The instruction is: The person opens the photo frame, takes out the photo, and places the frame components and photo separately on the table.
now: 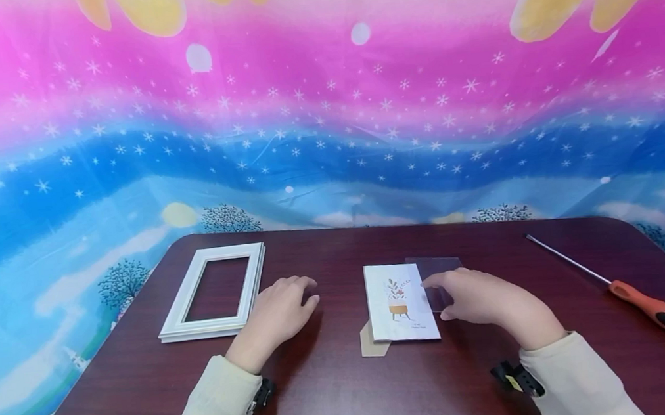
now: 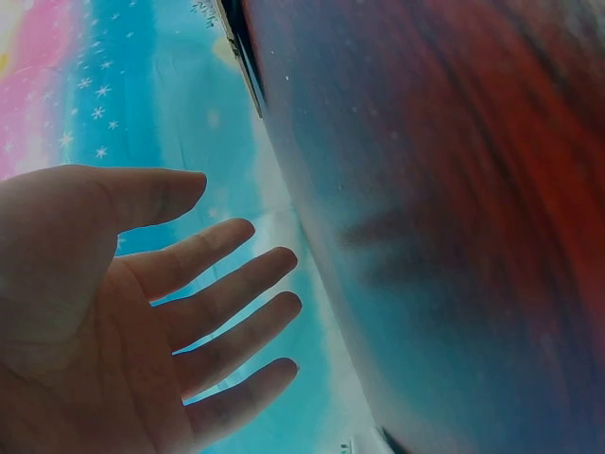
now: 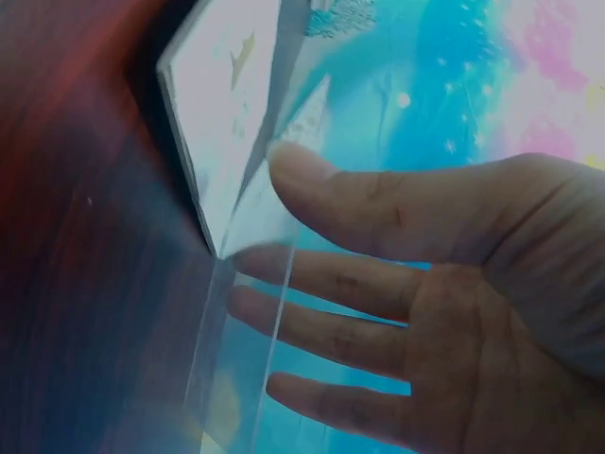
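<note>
A white picture frame (image 1: 176,317) lies flat at the left of the table, its opening showing the tabletop. My left hand (image 1: 279,311) is close by its right side, holding nothing; in the left wrist view the fingers (image 2: 241,307) are spread and straight. A white card (image 1: 379,302) printed with a potted plant lies at mid-table, on top of a tan backing piece (image 1: 374,347). Partly under its right side is a clear sheet (image 1: 438,265). My right hand (image 1: 473,297) reaches over the clear sheet, index fingertip right at the card's right edge, thumb (image 3: 302,180) apart from the other fingers.
At the right lies a screwdriver (image 1: 643,302) with an orange and black handle, its shaft pointing to the back. A colourful printed cloth (image 1: 324,116) hangs behind the dark wooden table (image 1: 325,393). Both wrists carry small black straps.
</note>
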Tool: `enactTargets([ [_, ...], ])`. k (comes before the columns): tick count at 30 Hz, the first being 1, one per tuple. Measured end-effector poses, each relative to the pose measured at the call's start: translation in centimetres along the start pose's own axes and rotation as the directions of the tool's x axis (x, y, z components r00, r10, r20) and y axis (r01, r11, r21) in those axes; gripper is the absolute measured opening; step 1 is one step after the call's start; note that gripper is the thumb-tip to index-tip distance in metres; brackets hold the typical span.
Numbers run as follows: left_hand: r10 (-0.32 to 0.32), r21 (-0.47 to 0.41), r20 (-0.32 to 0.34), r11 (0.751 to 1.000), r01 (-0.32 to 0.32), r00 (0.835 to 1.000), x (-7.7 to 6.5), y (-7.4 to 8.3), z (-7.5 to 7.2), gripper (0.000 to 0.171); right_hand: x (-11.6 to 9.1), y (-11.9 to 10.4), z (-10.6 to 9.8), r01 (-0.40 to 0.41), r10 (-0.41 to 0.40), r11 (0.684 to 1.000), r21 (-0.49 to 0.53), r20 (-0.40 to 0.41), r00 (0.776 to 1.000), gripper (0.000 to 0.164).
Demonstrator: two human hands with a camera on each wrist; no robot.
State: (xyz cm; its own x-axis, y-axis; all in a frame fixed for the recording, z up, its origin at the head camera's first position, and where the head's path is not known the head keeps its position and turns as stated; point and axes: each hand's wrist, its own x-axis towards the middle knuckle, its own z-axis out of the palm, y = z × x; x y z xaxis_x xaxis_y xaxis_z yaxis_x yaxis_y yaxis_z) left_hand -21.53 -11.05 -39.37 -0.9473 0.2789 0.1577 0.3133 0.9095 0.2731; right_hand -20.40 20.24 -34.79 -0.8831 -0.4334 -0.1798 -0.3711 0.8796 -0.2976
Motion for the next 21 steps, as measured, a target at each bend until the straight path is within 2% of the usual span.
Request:
enactTargets([
  [10, 0.002, 0.009, -0.002, 1.0, -0.002, 1.0, -0.1, 0.19, -0.17, 0.027, 0.1, -0.78, 0.7, -0.012, 0.01, 0.997, -0.078, -0.019, 1.0, 0.049],
  [21, 0.011, 0.013, -0.004, 1.0, -0.011, 1.0, -0.13, 0.17, -0.12, 0.028, 0.11, -0.42, 0.66, -0.006, 0.005, 0.998, -0.069, -0.019, 1.0, 0.046],
])
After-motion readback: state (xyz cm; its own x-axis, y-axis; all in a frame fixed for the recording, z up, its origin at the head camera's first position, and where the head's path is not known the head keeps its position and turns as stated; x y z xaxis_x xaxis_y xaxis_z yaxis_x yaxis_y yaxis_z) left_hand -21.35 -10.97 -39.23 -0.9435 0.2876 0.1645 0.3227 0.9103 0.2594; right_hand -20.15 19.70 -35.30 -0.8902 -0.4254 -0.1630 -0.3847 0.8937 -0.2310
